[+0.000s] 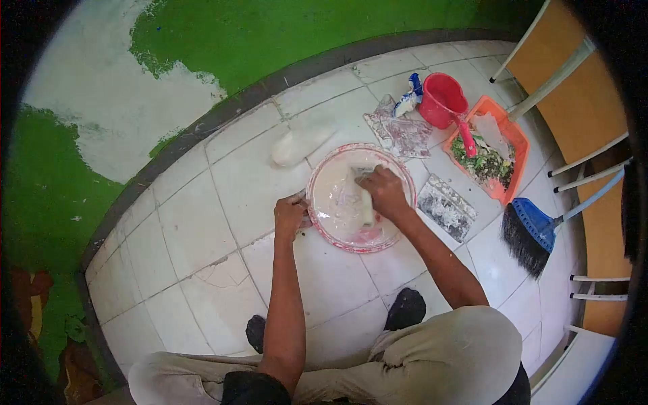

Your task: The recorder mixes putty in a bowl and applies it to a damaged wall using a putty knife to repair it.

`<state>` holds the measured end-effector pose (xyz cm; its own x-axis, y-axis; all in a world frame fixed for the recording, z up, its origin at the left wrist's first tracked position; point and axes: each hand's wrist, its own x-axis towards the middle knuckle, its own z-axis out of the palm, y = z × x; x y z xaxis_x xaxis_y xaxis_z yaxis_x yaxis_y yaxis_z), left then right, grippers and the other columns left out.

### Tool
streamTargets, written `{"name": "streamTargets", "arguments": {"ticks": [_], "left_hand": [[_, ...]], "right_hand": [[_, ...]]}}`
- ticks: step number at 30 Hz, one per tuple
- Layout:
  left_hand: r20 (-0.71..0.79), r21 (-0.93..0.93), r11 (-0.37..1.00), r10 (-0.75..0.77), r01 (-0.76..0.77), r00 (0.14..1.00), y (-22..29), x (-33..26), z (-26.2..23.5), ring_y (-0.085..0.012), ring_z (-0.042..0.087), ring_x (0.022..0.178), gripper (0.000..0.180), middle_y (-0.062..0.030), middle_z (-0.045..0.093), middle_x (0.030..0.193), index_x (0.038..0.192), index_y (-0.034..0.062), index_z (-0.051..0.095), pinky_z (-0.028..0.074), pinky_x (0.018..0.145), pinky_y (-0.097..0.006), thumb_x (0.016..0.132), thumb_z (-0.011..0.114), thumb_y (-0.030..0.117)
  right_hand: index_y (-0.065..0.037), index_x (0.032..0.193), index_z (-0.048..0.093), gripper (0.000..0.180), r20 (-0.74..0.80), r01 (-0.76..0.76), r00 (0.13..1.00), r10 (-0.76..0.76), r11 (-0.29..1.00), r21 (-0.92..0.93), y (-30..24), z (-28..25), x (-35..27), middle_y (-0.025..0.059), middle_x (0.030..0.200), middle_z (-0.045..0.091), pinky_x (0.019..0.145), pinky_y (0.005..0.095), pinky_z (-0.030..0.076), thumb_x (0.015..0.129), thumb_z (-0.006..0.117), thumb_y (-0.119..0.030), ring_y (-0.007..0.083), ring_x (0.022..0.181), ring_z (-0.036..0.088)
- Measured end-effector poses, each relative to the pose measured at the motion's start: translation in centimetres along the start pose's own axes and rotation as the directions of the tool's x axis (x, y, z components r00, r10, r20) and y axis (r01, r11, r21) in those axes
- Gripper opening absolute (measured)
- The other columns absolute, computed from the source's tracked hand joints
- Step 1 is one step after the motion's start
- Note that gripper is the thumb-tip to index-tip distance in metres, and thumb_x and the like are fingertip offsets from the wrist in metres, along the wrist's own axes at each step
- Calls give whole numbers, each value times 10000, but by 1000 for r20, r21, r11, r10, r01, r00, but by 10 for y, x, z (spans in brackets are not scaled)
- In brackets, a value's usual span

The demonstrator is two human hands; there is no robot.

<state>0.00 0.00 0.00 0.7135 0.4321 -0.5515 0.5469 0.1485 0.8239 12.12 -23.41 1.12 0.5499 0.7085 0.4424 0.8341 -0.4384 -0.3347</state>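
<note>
A round bucket [316,226] with a red-smeared rim stands on the floor in front of me, with wet white paste [337,196] inside. My left hand [290,216] is closed at the bucket's left rim; its fingertips are partly hidden. Reaching in from the right, my right hand [383,191] grips a putty knife [367,210] with a pale handle. Its blade lies at the far side of the hand, over the paste. Just beyond the bucket is a white bag [297,145], lying on the tiles.
Right of the bucket lies a paste-smeared flat plate [447,208]. Farther back are stained sheets [403,131], a red dipper [442,101] and an orange dustpan [520,145] of debris. A blue broom [532,226] and chairs [574,81] stand right; a green-and-white wall [223,40] rises left.
</note>
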Motion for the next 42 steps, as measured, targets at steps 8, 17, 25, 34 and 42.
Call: {"name": "streamTargets", "arguments": {"ticks": [8,17,25,34,42], "left_hand": [[11,-57,998,2,-2,1000,-3,-15,-3,-162,663,658,276,-83,695,860,1147,22,674,598,594,-332,896,574,79],[-27,-52,999,14,-16,1000,-2,-8,-1,-154,640,603,252,-75,685,804,1127,15,676,573,535,-306,904,585,88],[7,-91,996,-6,7,1000,2,-7,-10,-141,648,622,274,-68,695,835,1162,32,670,572,536,-297,909,579,80],[12,-48,999,-6,7,1000,3,-5,-10,-160,672,704,316,-76,701,902,1205,35,649,597,584,-329,897,600,88],[9,-35,999,-13,13,1000,0,-2,-12,-175,669,641,314,-92,693,865,1199,19,646,598,583,-336,894,592,76]], "right_hand": [[-92,894,724,236,117,258,953,-279,951,169,-63,-19,-22,33,781,646,704,353,504,671,649,-80,220,817,601],[-102,928,725,319,27,107,994,-109,993,56,-9,-1,29,73,885,690,751,393,500,627,665,-13,279,843,605],[-100,939,718,282,207,277,934,-293,956,101,-71,-9,-9,68,961,681,836,388,498,660,682,-94,264,992,603],[-97,870,713,245,132,-40,991,22,991,130,-14,-65,-7,50,823,670,687,392,495,632,727,-154,277,756,592],[-85,922,696,264,245,192,953,-179,981,-30,-85,-46,-54,74,835,650,751,387,479,662,693,-129,267,859,600]]}}
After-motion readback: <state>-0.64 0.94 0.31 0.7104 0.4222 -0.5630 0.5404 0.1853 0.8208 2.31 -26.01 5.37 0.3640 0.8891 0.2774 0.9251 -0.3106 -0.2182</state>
